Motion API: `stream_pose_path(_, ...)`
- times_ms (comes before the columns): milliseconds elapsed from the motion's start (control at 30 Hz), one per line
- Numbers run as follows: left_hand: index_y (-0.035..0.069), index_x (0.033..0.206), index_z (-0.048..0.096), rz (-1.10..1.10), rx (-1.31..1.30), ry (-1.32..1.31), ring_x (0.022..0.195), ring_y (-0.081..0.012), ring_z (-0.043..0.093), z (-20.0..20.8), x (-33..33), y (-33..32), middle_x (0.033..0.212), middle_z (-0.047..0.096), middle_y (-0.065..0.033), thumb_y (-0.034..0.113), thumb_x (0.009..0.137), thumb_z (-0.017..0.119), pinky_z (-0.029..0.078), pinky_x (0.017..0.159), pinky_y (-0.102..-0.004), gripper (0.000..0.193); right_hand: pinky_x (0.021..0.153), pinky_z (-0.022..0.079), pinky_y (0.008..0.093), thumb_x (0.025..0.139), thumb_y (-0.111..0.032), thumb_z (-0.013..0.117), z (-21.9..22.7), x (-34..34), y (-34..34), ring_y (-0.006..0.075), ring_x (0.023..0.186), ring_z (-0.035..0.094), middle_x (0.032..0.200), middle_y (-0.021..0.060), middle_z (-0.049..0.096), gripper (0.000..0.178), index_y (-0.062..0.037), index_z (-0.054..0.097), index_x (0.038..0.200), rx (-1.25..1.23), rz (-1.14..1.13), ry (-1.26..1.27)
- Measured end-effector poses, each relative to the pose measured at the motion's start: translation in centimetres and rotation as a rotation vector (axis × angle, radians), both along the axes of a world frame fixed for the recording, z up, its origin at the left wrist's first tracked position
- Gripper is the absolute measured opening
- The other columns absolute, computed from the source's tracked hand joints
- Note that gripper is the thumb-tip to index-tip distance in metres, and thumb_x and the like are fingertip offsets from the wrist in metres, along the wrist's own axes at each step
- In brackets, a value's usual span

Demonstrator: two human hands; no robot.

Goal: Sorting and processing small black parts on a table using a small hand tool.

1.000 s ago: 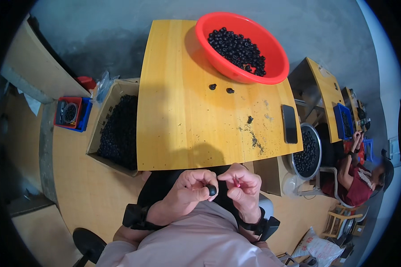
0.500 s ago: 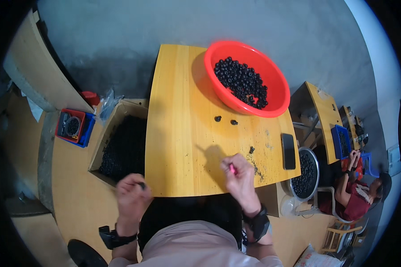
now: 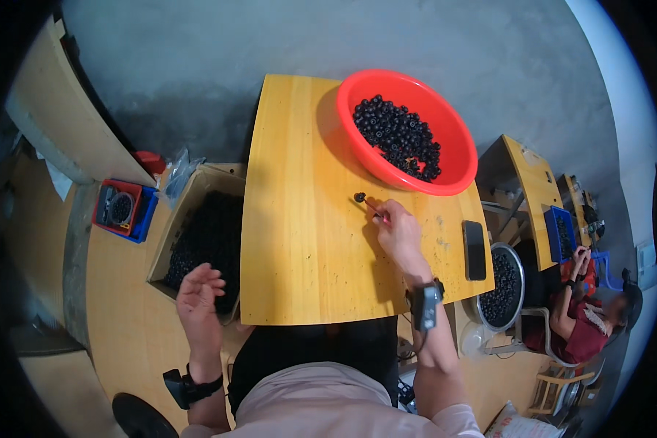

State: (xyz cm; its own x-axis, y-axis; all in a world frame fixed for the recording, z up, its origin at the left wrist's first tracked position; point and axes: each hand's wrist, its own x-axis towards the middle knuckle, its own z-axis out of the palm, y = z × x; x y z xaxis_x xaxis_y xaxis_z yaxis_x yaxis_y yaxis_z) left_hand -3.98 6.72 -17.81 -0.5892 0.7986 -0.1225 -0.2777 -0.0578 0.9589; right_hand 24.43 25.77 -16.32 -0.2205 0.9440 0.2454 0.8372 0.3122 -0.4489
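Observation:
My right hand [image 3: 397, 232] rests on the yellow wooden table [image 3: 299, 241] and holds a thin red stick [image 3: 373, 209] whose tip meets a small dark round fruit [image 3: 359, 197]. Just beyond stands a red basin [image 3: 445, 164] filled with the same dark fruits [image 3: 399, 137]. My left hand [image 3: 199, 294] hangs empty, fingers spread, over the cardboard box [image 3: 197, 182] of dark fruits on the floor to the left of the table.
A black phone [image 3: 474, 250] lies near the table's right edge. A metal bowl of dark fruits [image 3: 501, 285] sits on the floor at right. Another person [image 3: 588, 321] sits beside a second yellow table [image 3: 536, 182]. A red and blue tray [image 3: 121, 210] lies far left.
Both hands left my lap. My left hand went out over the box and opened. My right hand reached forward across the table with the stick to a loose fruit.

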Motion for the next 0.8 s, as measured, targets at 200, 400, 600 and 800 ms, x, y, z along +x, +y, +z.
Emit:
stream_pose_path(200,0.000,0.099,0.058,-0.478,0.113,-0.248,0.076,-0.0105,0.056,3.1,7.9,1.5,0.086,0.061,-0.0050,0.010,0.085,0.056,0.044,0.070,-0.0228,0.018,0.062,0.036,0.0223,0.074,-0.002,0.066,5.1,-1.2,-9.1,0.0096,0.069,0.043,0.078,0.0017,0.049,0.015,-0.0023,0.054,0.084,-0.337,0.354,0.747)
stream_pose_path(400,-0.001,0.094,0.059,-0.881,0.196,-0.479,0.073,-0.0087,0.053,2.6,12.2,0.8,0.080,0.058,-0.0046,0.015,0.085,0.059,0.043,0.067,-0.0217,0.019,0.062,0.040,0.0221,0.068,0.000,0.072,6.5,-0.7,-15.1,0.0124,0.072,0.048,0.084,0.0055,0.048,0.020,-0.0010,0.061,0.084,-0.303,0.429,0.939)
stream_pose_path(600,-0.001,0.088,0.058,-0.952,0.213,-0.632,0.070,-0.0084,0.052,3.9,13.1,0.0,0.080,0.058,-0.0043,0.017,0.083,0.062,0.042,0.064,-0.0205,0.019,0.061,0.042,0.0211,0.069,0.000,0.072,6.0,0.4,-16.3,0.0112,0.071,0.052,0.087,0.0075,0.050,0.021,-0.0019,0.062,0.087,-0.320,0.526,0.994)
stream_pose_path(800,-0.001,0.087,0.057,-0.965,0.194,-0.656,0.069,-0.0078,0.051,4.3,13.8,-0.1,0.076,0.055,-0.0021,0.016,0.081,0.063,0.041,0.063,-0.0191,0.020,0.060,0.040,0.0206,0.069,-0.002,0.072,6.2,0.8,-16.7,0.0108,0.070,0.051,0.086,0.0074,0.053,0.021,-0.0020,0.063,0.089,-0.253,0.548,0.958)
